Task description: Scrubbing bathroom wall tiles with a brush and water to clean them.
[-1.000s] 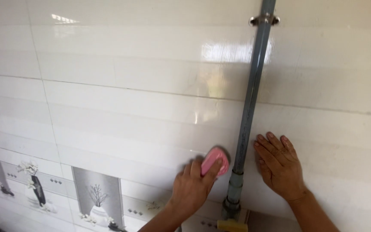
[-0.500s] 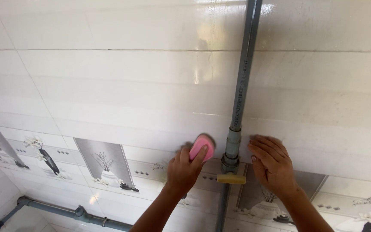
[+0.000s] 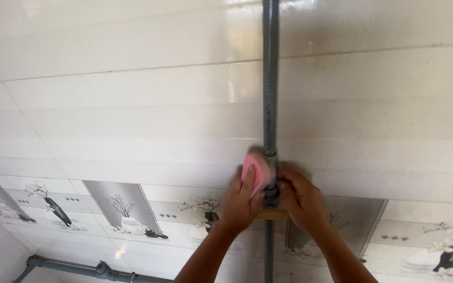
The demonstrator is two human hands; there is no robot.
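My left hand [image 3: 241, 203] grips a pink sponge [image 3: 253, 171] and presses it against the left side of a grey vertical pipe [image 3: 270, 89] on a white tiled wall [image 3: 132, 105]. My right hand [image 3: 301, 200] is curled against the right side of the same pipe, at its thicker joint [image 3: 271, 181]. A yellowish valve handle [image 3: 271, 214] sticks out just below both hands, partly hidden by them. Whether the right hand holds anything other than the pipe is hidden.
A band of decorative tiles [image 3: 121, 207] with vase and flower pictures runs across the wall below the hands. A grey horizontal pipe [image 3: 74, 268] runs low at the left, near the corner. The vertical pipe continues down past the valve.
The sponge has slid right onto the pipe. My right hand has left the flat wall and closed in on the pipe's right side. The view has shifted slightly right.
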